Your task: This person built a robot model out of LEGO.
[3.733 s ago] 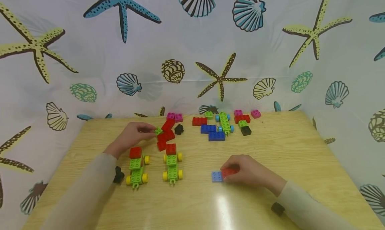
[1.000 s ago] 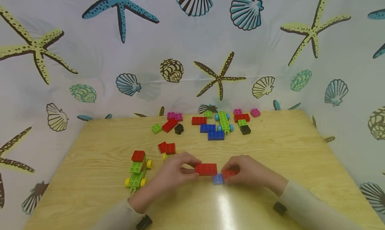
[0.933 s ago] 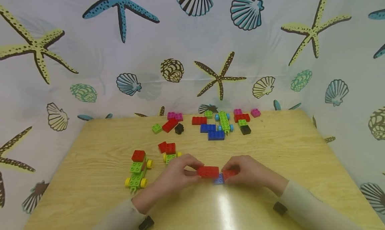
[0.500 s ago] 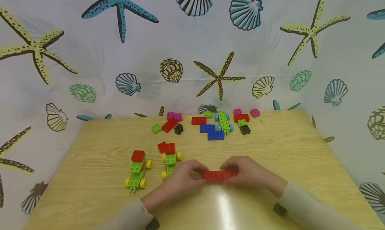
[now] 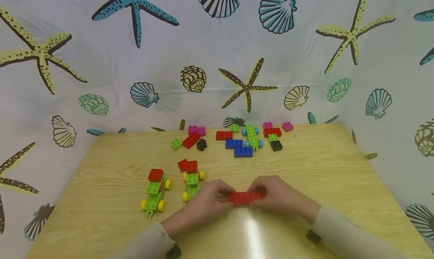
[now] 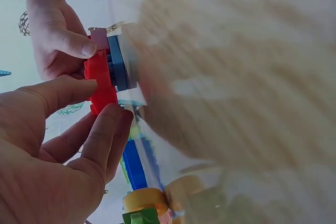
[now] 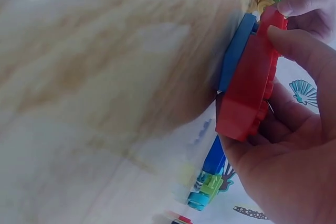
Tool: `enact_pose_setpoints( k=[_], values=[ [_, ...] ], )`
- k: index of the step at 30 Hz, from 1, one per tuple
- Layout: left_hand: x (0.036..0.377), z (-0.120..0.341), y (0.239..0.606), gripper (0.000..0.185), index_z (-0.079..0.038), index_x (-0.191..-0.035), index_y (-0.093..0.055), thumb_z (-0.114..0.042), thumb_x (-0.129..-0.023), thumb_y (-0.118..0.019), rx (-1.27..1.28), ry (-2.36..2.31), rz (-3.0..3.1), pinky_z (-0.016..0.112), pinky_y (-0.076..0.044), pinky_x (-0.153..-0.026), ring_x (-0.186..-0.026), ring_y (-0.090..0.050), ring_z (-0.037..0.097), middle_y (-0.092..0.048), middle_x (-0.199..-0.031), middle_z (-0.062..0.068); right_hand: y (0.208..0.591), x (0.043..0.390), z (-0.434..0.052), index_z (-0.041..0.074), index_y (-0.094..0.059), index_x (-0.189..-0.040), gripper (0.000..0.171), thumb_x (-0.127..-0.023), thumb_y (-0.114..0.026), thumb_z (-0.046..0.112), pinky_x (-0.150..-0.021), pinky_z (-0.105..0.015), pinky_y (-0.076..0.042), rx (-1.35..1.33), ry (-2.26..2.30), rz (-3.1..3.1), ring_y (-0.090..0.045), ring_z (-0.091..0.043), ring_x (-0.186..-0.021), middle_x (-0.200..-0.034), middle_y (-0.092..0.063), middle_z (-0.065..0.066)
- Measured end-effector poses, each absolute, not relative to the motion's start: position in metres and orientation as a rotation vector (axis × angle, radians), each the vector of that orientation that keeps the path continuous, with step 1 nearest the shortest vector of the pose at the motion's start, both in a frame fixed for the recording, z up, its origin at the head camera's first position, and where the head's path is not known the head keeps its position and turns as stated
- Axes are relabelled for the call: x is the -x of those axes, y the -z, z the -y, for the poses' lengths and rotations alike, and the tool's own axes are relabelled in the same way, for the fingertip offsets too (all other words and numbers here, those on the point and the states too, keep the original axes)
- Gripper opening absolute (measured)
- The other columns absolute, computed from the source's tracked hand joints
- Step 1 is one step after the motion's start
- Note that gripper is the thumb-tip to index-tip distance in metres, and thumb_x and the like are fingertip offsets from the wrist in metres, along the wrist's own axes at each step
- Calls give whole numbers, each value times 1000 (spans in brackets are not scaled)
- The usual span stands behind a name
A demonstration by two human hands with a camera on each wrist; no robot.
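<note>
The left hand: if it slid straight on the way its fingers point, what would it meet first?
The left hand points rightward at the red brick it already grips; just beyond that is the right hand, probably the next contact.

The blue brick (image 6: pixel 117 65) sits under the red brick (image 5: pixel 245 197), so the head view hides it (only the wrist views catch its edge). The table (image 7: pixel 105 77) is blurred in both wrist views, and the right hand (image 7: pixel 294 182) is cut off at lower right
</note>
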State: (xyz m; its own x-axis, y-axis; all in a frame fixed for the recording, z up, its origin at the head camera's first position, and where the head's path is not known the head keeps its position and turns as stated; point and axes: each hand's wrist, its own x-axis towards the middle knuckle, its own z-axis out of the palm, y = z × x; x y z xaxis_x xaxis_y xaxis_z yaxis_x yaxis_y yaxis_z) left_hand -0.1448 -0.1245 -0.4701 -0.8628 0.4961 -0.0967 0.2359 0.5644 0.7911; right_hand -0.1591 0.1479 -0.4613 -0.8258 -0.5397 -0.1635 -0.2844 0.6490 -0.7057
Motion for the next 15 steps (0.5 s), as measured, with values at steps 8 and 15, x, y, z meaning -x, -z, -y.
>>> enact_pose_setpoints(
  k=[8, 15],
  values=[
    [146, 124, 471, 30, -7, -126, -83, -9, -96, -85, -592, -1193, -2477, 46, -68, -100, -112, -74, 20, -80, -122, 7, 458, 161, -146, 22, -82, -105, 20, -90, -94, 26, -83, -32, -52, 644, 958, -2506, -62, -15, -91, -95, -74, 8],
    [146, 124, 472, 30, -7, -126, -83, -8, -96, -86, -600, -1187, -2472, 46, -68, -101, -113, -73, 20, -79, -121, 7, 457, 162, -143, 22, -81, -102, 19, -88, -95, 23, -83, -33, -52, 628, 939, -2507, -62, -15, -90, -94, -74, 9]
  ],
)
